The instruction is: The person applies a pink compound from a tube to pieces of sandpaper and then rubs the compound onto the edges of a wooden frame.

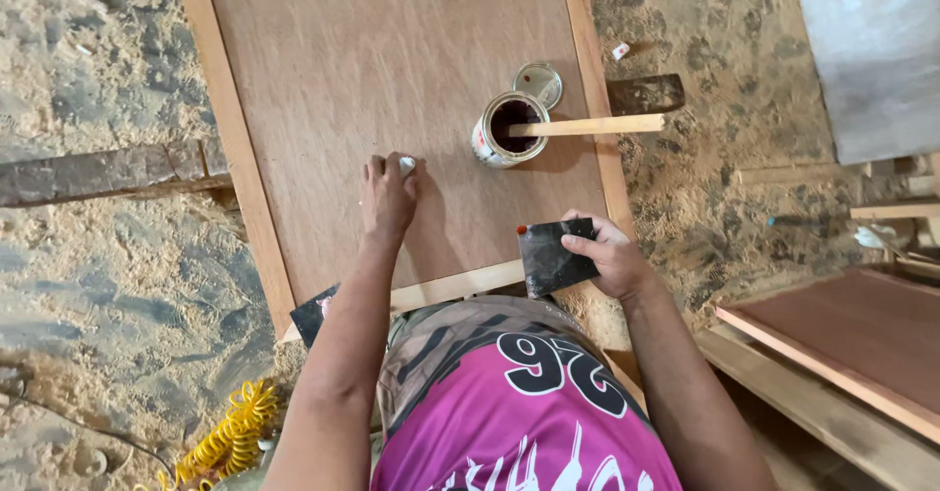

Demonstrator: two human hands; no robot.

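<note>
On the wooden panel (333, 70), toward its near edge, the left hand (388, 195) rests palm down, its fingers (376, 170) curled together and pinching a small white lump (406, 164) against the wood. Beyond and to the right of that hand stands an open tin (509, 129) of dark liquid, its round lid (539, 84) lying just behind it. A pale wooden stick (587, 126) rests in the tin with its long axis running sideways, out past the panel's right frame. At the panel's near right corner the right hand (607, 256) grips a dark flat scraper (553, 256), thumb pressed on top and fingers closed beneath; a red speck marks the blade's upper left corner. The right hand sits nearer the tin than the left. Sawdust (108, 246) covers the floor left of the panel, with a coiled yellow hose (230, 437) near the person's left elbow.
</note>
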